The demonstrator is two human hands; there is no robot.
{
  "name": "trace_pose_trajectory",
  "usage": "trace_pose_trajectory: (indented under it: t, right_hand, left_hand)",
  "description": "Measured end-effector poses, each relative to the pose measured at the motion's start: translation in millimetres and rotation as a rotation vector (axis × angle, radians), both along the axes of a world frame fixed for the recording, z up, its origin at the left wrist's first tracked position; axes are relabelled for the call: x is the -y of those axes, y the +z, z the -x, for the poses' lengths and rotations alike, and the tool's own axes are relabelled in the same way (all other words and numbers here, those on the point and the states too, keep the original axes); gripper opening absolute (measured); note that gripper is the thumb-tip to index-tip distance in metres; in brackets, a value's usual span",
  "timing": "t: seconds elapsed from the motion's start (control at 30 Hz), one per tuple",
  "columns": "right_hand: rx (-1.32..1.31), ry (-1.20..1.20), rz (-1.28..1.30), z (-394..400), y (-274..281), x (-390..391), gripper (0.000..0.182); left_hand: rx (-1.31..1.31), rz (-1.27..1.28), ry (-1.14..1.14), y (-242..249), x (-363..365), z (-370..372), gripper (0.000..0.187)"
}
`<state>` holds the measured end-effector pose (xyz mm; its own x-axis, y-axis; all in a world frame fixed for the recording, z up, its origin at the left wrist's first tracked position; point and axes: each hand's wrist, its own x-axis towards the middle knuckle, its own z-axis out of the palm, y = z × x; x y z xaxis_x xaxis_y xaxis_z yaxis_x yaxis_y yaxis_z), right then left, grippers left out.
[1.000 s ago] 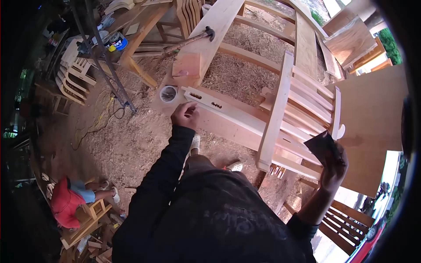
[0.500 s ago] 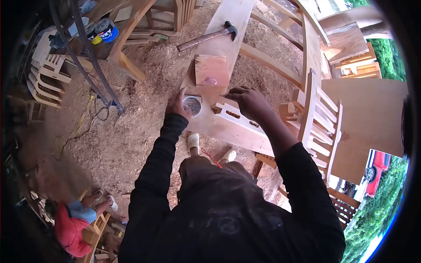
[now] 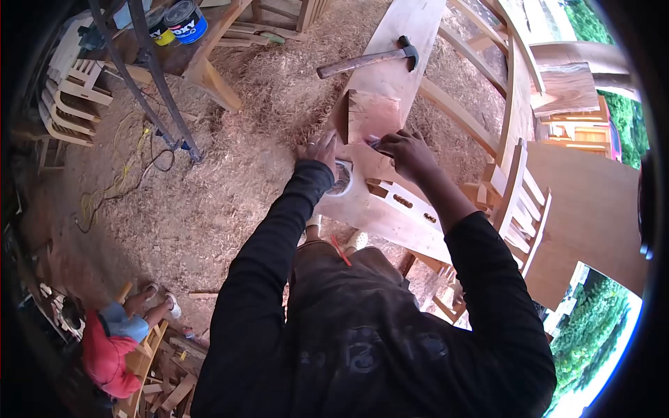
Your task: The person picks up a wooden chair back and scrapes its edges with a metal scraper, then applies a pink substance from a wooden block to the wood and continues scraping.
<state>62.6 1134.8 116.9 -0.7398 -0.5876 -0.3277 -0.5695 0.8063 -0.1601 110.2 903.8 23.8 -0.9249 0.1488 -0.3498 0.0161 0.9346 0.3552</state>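
My left hand [image 3: 320, 150] rests at the left edge of a long pale plank [image 3: 411, 21], fingers stretched towards a squarish reddish wooden block [image 3: 375, 115]. Beside that hand is a round white container [image 3: 341, 178], partly covered by it. My right hand [image 3: 410, 153] is closed in a pinch at the lower edge of the block. A thin dark-tipped thing [image 3: 376, 145] shows at its fingertips; I cannot tell what kind it is. Below the right hand lies a pale wooden rail [image 3: 414, 203] with oval slots cut in it.
A claw hammer [image 3: 369, 61] lies on the plank beyond the block. Chair frames [image 3: 519, 191] stand to the right. Paint cans [image 3: 185, 22] sit on a bench at upper left. A cable [image 3: 115, 184] crosses the shavings-covered ground; a person [image 3: 115, 348] sits at lower left.
My left hand has shifted from the container's rim up towards the block. My right hand has come in to the block's lower edge. The whole view has swung slightly.
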Motion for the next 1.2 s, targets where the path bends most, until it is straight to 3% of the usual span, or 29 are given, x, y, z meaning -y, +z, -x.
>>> trace_pose_trajectory:
  t: [0.1,0.27,0.3,0.33,0.37,0.43,0.6,0.8,0.9,0.93,0.97,1.0,1.07,1.17,1.2]
  right_hand:
    - [0.041,-0.014,-0.048,6,3,7,0.050]
    - [0.154,-0.041,-0.094,19,15,19,0.067]
    - [0.139,0.047,-0.084,26,-5,9,0.072]
    - [0.172,0.038,-0.165,26,20,28,0.073]
    - [0.141,0.056,-0.148,28,13,23,0.067]
    - [0.191,-0.025,-0.131,28,13,28,0.050]
    - [0.133,0.027,-0.206,26,19,30,0.047]
    - [0.141,-0.116,-0.254,21,32,14,0.040]
    - [0.105,-0.273,0.416,34,15,-52,0.032]
    - [0.165,-0.426,0.510,22,53,-53,0.032]
    - [0.155,-0.473,0.675,11,75,-68,0.035]
    - [0.075,-0.473,0.670,-6,111,-79,0.035]
    - [0.116,-0.499,0.932,-54,175,-113,0.029]
    - [0.112,-0.658,1.124,-148,253,-185,0.030]
    - [0.027,-0.653,1.181,-182,266,-213,0.032]
  left_hand:
    - [-0.200,-0.194,0.028,1,6,-2,0.096]
    - [-0.142,-0.255,-0.012,-2,-5,9,0.106]
    - [-0.005,-0.177,-0.028,10,-1,12,0.108]
    - [-0.117,-0.180,-0.039,-15,-3,8,0.109]
    - [0.121,-0.097,-0.057,26,7,13,0.108]
    - [0.105,-0.103,-0.099,31,16,10,0.101]
    - [0.150,-0.069,-0.070,51,12,12,0.096]
    - [0.147,-0.063,0.009,38,-3,17,0.093]
    - [0.146,-0.026,0.029,59,0,9,0.093]
    - [0.094,-0.039,0.049,60,2,1,0.092]
    - [0.033,-0.063,0.064,59,-1,-6,0.092]
    - [-0.075,-0.125,0.089,56,-4,-16,0.092]
    - [-0.489,-0.369,0.186,28,-3,-42,0.075]
    - [-0.664,-0.423,0.209,7,6,-98,0.065]
    - [-0.637,-0.595,0.323,-4,5,-122,0.062]
